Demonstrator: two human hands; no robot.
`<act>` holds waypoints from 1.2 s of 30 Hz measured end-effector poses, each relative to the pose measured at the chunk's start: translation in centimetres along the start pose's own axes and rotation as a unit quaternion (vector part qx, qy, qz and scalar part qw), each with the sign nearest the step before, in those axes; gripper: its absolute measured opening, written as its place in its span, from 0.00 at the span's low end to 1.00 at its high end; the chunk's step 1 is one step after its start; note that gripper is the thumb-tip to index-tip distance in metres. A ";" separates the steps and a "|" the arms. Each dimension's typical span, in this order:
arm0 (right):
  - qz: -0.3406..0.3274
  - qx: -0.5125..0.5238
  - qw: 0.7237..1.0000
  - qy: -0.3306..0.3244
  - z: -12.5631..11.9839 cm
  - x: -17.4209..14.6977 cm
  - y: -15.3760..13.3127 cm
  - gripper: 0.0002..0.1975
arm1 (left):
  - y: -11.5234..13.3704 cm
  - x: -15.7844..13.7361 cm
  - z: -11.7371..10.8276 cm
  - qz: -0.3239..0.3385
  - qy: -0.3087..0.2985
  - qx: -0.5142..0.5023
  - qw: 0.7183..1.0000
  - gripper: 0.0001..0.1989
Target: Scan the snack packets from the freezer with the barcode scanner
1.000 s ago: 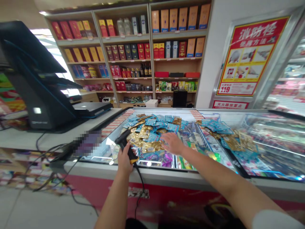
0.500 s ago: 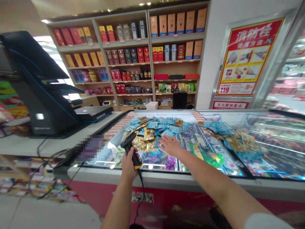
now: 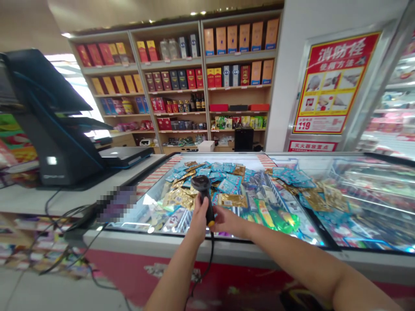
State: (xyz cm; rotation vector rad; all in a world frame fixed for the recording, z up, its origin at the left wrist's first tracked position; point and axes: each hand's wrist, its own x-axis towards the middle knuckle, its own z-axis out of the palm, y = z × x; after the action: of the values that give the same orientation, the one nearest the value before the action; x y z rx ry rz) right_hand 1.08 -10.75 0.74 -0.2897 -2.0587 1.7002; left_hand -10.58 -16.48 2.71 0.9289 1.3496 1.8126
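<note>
My left hand [image 3: 199,218] grips the handle of a black barcode scanner [image 3: 201,185], its head tilted up above the packets and its cord hanging down the freezer front. My right hand [image 3: 227,222] is close beside the handle on the right. Its fingers are curled, with their tips partly hidden at the scanner, so what they hold cannot be made out. Just beyond it a gold packet [image 3: 231,200] lies flat with a barcode patch showing. Blue packets [image 3: 228,185] and more gold packets [image 3: 180,198] are heaped on the freezer's glass top [image 3: 147,214].
Another pile of blue and gold packets [image 3: 296,177] lies on the glass to the right. At left stands a checkout terminal [image 3: 61,142] on a counter with loose cables [image 3: 61,216]. Shelves of boxes [image 3: 175,80] and a red fire-hydrant poster [image 3: 335,82] are behind.
My left hand has moved the scanner right, over the heap. My right hand has drawn back from the packets to the scanner's handle, its spread fingers now curled. A gold packet shows where it was.
</note>
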 end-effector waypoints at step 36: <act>0.097 -0.028 0.979 0.179 0.7 -1.7 -2.4 0.19 | 0.1 15.1 -6.9 0.163 0.175 0.617 0.750 0.27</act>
State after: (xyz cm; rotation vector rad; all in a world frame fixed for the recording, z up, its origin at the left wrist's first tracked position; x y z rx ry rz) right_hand 2.55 -12.63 2.60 -0.7793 -1.8591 1.5608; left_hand -24.21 -7.05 3.56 1.5581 2.8990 1.1305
